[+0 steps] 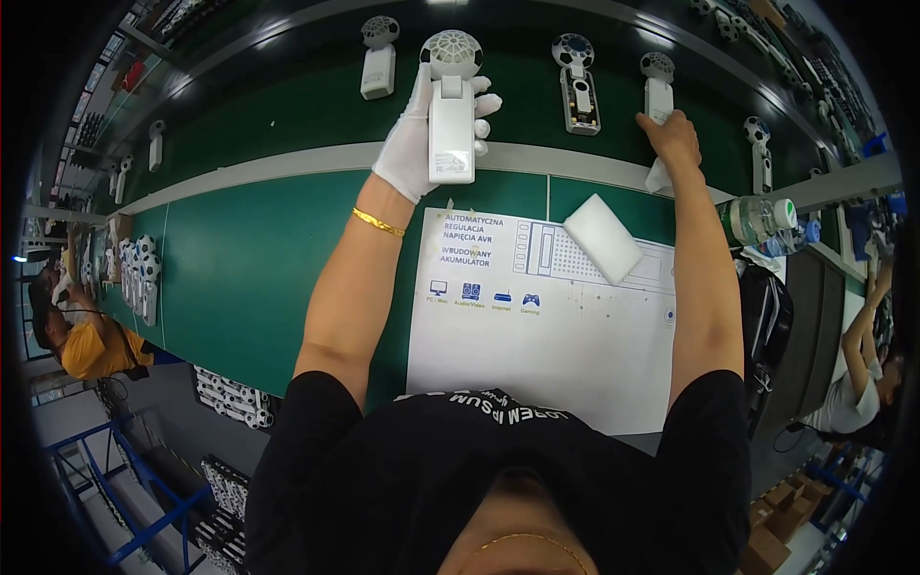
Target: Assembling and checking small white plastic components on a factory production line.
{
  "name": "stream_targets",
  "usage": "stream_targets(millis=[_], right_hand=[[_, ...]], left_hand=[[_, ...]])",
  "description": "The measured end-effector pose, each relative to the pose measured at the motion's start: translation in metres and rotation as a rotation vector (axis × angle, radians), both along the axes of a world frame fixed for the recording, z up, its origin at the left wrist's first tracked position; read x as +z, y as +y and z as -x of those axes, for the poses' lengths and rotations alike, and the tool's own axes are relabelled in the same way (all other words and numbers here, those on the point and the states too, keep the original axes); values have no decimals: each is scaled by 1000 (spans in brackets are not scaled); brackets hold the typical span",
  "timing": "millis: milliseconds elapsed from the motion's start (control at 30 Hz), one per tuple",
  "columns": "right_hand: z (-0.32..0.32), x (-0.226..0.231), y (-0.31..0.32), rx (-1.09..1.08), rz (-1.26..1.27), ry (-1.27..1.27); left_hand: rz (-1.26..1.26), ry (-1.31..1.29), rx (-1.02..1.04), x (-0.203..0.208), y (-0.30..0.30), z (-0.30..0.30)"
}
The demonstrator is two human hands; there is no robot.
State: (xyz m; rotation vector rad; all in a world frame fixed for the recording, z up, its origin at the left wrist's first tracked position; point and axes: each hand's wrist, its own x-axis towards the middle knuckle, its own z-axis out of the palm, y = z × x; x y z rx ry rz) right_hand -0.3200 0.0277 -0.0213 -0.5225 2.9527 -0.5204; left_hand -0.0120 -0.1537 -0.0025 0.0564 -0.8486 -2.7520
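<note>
In my left hand [414, 144], which wears a white glove, is a white handheld fan [451, 134] with a round, football-patterned grille head; its printed label faces up. My bare right hand [675, 142] reaches across the grey rail, its fingers closed at the lower end of a second white fan [658, 94] on the dark green belt. A bit of white cloth [657, 177] shows beneath that hand. Between the two hands lies a fan with its handle opened [581, 102], dark inner parts showing.
More fans lie along the belt [307, 101], one left [378, 69] and one right [759, 153]. A white foam block [604, 240] rests on a printed sheet [537, 355]. A clear bottle [762, 220] is beside my right arm. Other people work at both sides.
</note>
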Motion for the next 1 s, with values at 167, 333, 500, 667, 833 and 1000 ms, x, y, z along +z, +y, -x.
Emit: stream_targets(millis=[167, 333, 500, 667, 833, 1000], right_hand=[[51, -19, 15, -121, 374, -309], [-11, 18, 18, -34, 1278, -949], [-106, 37, 36, 528, 1260, -1445], [-172, 30, 48, 663, 1244, -1590], [-213, 46, 50, 610, 994, -1178], [-255, 43, 41, 894, 806, -190]], left_hand=[[201, -253, 157, 6, -3, 27], [851, -727, 412, 0, -20, 69], [1428, -871, 656, -11, -26, 92], [1214, -710, 493, 42, 44, 22], [479, -234, 152, 34, 86, -46], [285, -150, 317, 35, 104, -59]])
